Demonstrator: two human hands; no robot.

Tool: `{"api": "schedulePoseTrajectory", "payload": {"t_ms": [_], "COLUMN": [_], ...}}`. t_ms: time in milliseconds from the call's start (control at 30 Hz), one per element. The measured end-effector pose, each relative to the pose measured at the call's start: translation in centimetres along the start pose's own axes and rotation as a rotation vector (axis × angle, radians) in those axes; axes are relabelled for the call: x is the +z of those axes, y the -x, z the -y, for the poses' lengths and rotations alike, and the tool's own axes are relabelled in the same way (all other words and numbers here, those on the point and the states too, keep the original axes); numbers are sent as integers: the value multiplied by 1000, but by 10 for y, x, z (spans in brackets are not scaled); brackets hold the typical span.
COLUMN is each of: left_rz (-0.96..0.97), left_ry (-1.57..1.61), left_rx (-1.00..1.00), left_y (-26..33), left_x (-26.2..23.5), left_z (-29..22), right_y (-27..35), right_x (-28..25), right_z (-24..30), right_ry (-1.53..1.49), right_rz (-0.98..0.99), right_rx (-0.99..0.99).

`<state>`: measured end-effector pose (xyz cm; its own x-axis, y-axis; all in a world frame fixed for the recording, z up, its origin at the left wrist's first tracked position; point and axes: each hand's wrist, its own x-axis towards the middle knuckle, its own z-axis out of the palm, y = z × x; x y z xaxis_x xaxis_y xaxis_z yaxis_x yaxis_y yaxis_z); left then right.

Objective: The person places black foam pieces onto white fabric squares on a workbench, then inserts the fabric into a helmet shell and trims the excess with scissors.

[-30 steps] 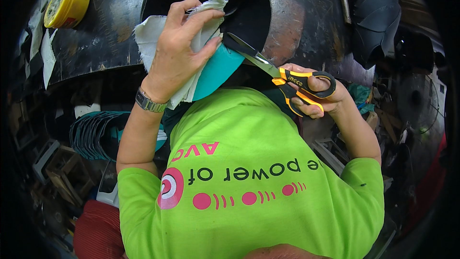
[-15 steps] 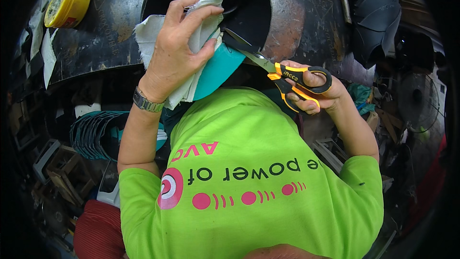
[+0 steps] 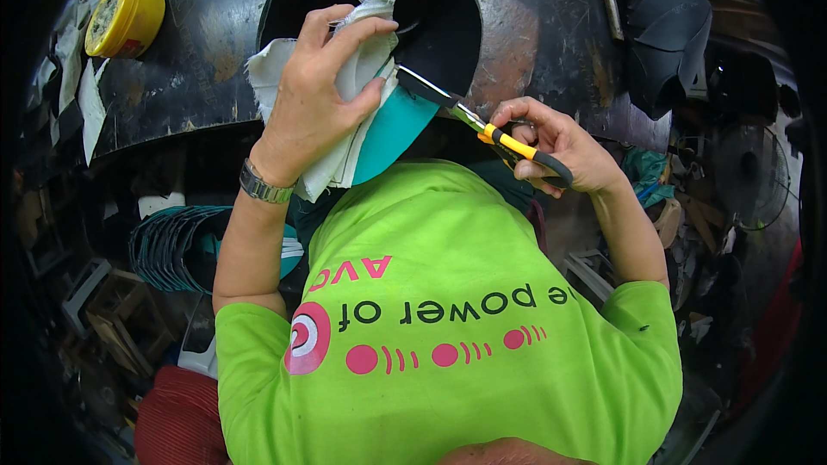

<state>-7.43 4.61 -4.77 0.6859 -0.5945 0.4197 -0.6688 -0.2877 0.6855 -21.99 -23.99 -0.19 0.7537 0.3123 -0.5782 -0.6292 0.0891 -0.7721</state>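
My left hand (image 3: 314, 90), with a watch at its wrist, grips a folded bundle of frayed white cloth (image 3: 274, 65). A teal sheet (image 3: 398, 133) lies against the cloth's right side, and its lower edge curves. My right hand (image 3: 575, 145) holds scissors (image 3: 489, 130) with black and yellow handles. Their blades point up and left, and the tips reach the bundle's edge just right of my left thumb. The scissors are seen nearly edge-on, so I cannot tell how far the blades are spread. Behind the bundle is a round black hollow form (image 3: 452, 30).
A yellow tub (image 3: 142, 21) stands on the dark, worn work surface (image 3: 207, 52) at the far left. Nested black curved pieces (image 3: 663, 26) sit at the far right. Lower left are a stack of teal-and-black rings (image 3: 159, 245) and a red ribbed cushion (image 3: 177, 418).
My right hand has turned the scissors from flat to nearly edge-on, and their handles have shifted slightly left. The left hand keeps its grip on the cloth, almost unmoved.
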Motion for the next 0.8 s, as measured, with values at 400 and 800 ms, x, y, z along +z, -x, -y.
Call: {"api": "schedulePoseTrajectory", "payload": {"t_ms": [400, 800], "left_rz": [35, 77], "left_ry": [14, 88], "left_rx": [-3, -40], "left_y": [0, -4], "left_x": [-1, -8], "left_z": [-2, -8], "right_y": [-8, 11], "right_x": [-9, 16], "right_z": [0, 6], "right_ry": [-324, 388], "right_rz": [76, -149], "right_rx": [115, -118]}}
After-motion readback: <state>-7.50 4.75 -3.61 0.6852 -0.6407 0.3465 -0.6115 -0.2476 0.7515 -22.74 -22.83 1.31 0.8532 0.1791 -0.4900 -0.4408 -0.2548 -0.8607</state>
